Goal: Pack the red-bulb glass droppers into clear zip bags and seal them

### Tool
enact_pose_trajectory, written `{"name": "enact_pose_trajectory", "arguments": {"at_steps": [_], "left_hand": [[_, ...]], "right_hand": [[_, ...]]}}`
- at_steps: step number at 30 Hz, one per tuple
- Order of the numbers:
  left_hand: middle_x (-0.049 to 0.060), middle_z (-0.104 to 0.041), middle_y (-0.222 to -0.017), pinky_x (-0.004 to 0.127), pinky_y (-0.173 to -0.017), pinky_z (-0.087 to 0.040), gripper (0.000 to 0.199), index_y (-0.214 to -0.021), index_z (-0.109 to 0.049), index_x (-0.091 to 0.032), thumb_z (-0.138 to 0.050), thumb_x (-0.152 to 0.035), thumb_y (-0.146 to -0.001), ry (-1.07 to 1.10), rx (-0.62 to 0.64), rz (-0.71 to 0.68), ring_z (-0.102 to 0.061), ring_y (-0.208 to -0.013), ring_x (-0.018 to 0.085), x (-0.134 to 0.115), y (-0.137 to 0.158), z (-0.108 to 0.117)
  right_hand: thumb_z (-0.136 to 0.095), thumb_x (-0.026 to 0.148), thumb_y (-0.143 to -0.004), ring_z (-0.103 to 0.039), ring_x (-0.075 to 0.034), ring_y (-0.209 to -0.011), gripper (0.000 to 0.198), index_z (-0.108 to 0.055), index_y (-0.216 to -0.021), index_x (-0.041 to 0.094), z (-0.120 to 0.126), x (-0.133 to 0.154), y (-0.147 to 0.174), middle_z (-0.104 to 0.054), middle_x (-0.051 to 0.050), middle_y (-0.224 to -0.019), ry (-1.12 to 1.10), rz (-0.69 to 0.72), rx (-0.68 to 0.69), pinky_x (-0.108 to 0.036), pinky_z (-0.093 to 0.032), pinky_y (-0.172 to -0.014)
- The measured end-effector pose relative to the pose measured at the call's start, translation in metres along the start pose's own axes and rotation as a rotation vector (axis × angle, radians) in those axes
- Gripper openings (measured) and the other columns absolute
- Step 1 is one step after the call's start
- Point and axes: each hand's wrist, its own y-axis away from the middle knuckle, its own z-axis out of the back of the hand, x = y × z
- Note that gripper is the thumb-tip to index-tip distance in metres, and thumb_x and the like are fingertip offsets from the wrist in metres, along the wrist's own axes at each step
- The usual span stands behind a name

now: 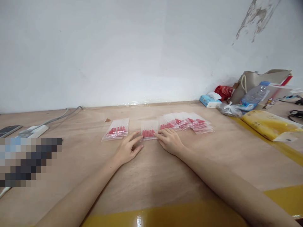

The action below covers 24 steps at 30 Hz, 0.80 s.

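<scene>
At the far left of the wooden table (151,179) lie a dark phone (9,130) and a white power strip (33,131) with a grey cable running toward the wall. Further right, a lone clear bag of red pieces (116,129) rests flat, well apart from both hands. The left hand (127,148) lies palm down on the wood, fingers loosely spread and gripping nothing; its fingertips (138,135) reach the near left corner of the middle bag (149,130), which lies just beyond them. The right hand (169,141) rests flat as well, fingers stretched forward and close together, their tips touching the near right edge of that same bag, so the bag sits between the two sets of fingertips and slightly past them. Just to the right, a fanned row of bags (187,123) overlaps in a line away from the right hand. At the far right stand a water bottle (254,96), a paper bag (255,82) and a yellow packet (270,124).
</scene>
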Motion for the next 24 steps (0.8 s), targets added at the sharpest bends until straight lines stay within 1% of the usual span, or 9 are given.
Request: {"name": "enact_pose_trajectory", "arguments": {"at_steps": [3,5,8,10,14,16,20,24], "left_hand": [[0.009,-0.053,-0.121,0.036,-0.092,-0.046,0.033,-0.113,-0.057,-0.02,-0.054,-0.032,-0.083,0.026,0.01,0.016,-0.054,-0.107,0.021,-0.002,-0.007,-0.011],[0.008,-0.057,-0.117,0.035,-0.088,-0.048,0.03,-0.11,-0.059,-0.02,-0.055,-0.032,-0.083,0.023,-0.012,-0.018,-0.057,-0.104,0.021,0.002,-0.011,-0.015],[0.007,-0.06,-0.112,0.032,-0.084,-0.051,0.027,-0.109,-0.059,-0.02,-0.054,-0.029,-0.084,-0.001,-0.065,-0.097,-0.059,-0.1,0.019,0.003,-0.014,-0.017],[0.008,-0.061,-0.11,0.03,-0.084,-0.051,0.026,-0.109,-0.059,-0.019,-0.053,-0.025,-0.085,-0.042,-0.1,-0.164,-0.06,-0.098,0.018,0.001,-0.014,-0.017],[0.006,-0.065,-0.103,0.028,-0.081,-0.052,0.023,-0.107,-0.06,-0.02,-0.049,-0.019,-0.086,-0.143,-0.151,-0.282,-0.063,-0.091,0.016,-0.002,-0.011,-0.016],[0.006,-0.067,-0.1,0.026,-0.077,-0.053,0.021,-0.104,-0.061,-0.02,-0.048,-0.018,-0.087,-0.17,-0.174,-0.318,-0.064,-0.087,0.015,0.0,-0.01,-0.016],[0.005,-0.068,-0.094,0.025,-0.072,-0.054,0.021,-0.097,-0.064,-0.019,-0.045,-0.015,-0.089,-0.195,-0.175,-0.349,-0.066,-0.082,0.015,0.003,-0.009,-0.015],[0.003,-0.07,-0.088,0.022,-0.066,-0.052,0.02,-0.09,-0.065,-0.019,-0.046,-0.016,-0.089,-0.239,-0.182,-0.344,-0.066,-0.075,0.012,0.001,-0.011,-0.012]], "right_hand": [[-0.048,0.013,-0.083,-0.055,-0.016,-0.076,0.018,-0.065,-0.085,0.019,-0.004,-0.001,0.001,-0.064,-0.007,-0.086,0.003,-0.007,-0.017,-0.029,-0.043,-0.069],[-0.047,0.011,-0.083,-0.056,-0.015,-0.077,0.018,-0.064,-0.084,0.017,-0.007,-0.002,0.003,-0.063,-0.007,-0.084,-0.087,-0.037,-0.02,-0.027,-0.044,-0.069],[-0.045,0.011,-0.084,-0.058,-0.015,-0.077,0.018,-0.061,-0.087,0.017,-0.007,-0.004,0.006,-0.062,-0.006,-0.084,-0.302,-0.121,-0.033,-0.026,-0.046,-0.067],[-0.045,0.012,-0.084,-0.058,-0.014,-0.075,0.016,-0.059,-0.085,0.017,-0.005,-0.006,0.007,-0.06,-0.006,-0.082,-0.422,-0.182,-0.042,-0.026,-0.047,-0.065],[-0.047,0.013,-0.083,-0.057,-0.014,-0.07,0.012,-0.057,-0.079,0.018,0.0,-0.007,0.006,-0.059,-0.003,-0.075,-0.518,-0.257,-0.053,-0.027,-0.047,-0.065],[-0.048,0.012,-0.082,-0.057,-0.014,-0.071,0.011,-0.057,-0.08,0.017,0.001,-0.007,0.006,-0.059,-0.003,-0.075,-0.543,-0.252,-0.046,-0.027,-0.047,-0.066],[-0.047,0.012,-0.083,-0.058,-0.014,-0.074,0.013,-0.057,-0.084,0.018,0.001,-0.008,0.008,-0.06,-0.005,-0.081,-0.56,-0.19,-0.023,-0.028,-0.048,-0.068],[-0.046,0.013,-0.083,-0.058,-0.015,-0.078,0.015,-0.058,-0.09,0.019,-0.002,-0.01,0.011,-0.061,-0.006,-0.088,-0.409,-0.115,-0.026,-0.027,-0.048,-0.067]]}}
